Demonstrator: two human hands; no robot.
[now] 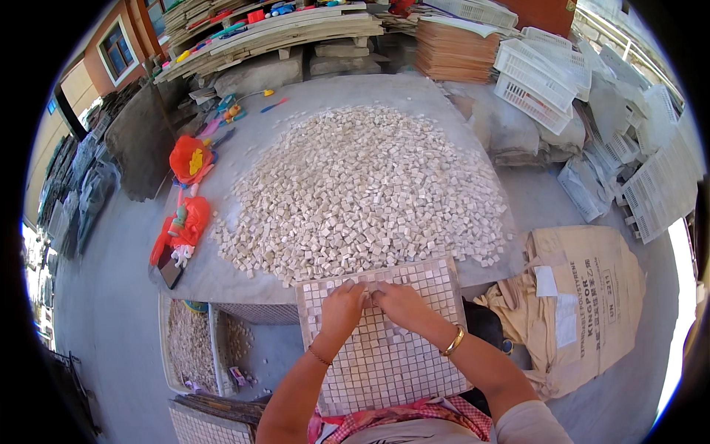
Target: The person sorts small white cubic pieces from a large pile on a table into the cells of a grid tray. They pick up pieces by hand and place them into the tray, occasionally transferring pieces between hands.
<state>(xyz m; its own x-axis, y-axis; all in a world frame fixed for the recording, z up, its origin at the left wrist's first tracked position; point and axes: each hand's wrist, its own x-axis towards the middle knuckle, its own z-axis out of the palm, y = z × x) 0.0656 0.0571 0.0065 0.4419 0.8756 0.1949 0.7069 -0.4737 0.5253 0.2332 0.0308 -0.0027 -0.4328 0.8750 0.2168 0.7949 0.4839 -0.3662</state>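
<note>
A square gridded mosaic tray point(392, 362) rests tilted on my lap, its far edge against the near side of the stone-coloured table point(214, 285). Small pale square tiles sit in its cells in rows. Over the tray's upper part, my left hand point(345, 309) and my right hand point(405, 306) come together, fingertips pinched close to each other. Whatever is between the fingers is too small or hidden to make out. Just beyond the tray spreads a large heap of loose stone tiles point(377, 177).
Red cloth items point(191, 159) and a dark phone point(170, 275) lie along the table's left edge. Below left stands a white bin point(214, 348) of small pieces beside stacked trays point(211, 425). A tan sack point(592, 303) lies right; white crates point(536, 81) are piled behind.
</note>
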